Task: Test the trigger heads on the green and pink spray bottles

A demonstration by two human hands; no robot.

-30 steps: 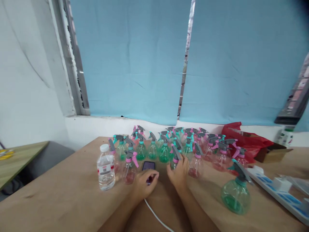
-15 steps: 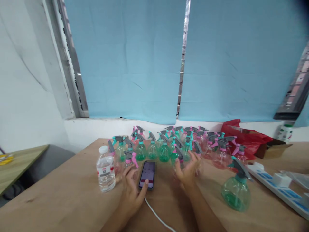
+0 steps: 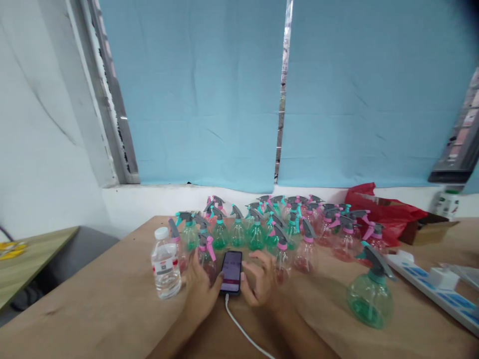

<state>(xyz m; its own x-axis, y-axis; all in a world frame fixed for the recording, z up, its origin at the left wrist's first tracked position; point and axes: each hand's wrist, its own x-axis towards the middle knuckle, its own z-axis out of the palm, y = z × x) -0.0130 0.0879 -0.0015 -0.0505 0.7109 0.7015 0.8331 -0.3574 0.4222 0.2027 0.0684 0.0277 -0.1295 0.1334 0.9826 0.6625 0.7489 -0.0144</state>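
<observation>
A smartphone (image 3: 231, 272) lies flat on the table with its screen lit and a white cable (image 3: 243, 329) plugged into its near end. My left hand (image 3: 199, 286) is at the phone's left side, fingers stretched forward and the thumb at the phone's edge. On the other side, my right hand (image 3: 261, 283) is open, with bent fingers spread beside the phone's right edge. Just beyond my left fingers stands a pink-collared spray bottle (image 3: 208, 264). Behind my right hand is another pink spray bottle (image 3: 283, 262).
Several green and pink spray bottles (image 3: 256, 234) stand in rows at the back. A water bottle (image 3: 165, 267) stands left. To the right are a green spray bottle (image 3: 370, 299), a power strip (image 3: 430, 289), a red plastic bag (image 3: 389, 214) and a cardboard box (image 3: 430, 229).
My right hand has moved left, away from the pink spray bottles, to the phone's right edge. My left thumb has shifted off the lower screen to the phone's left edge.
</observation>
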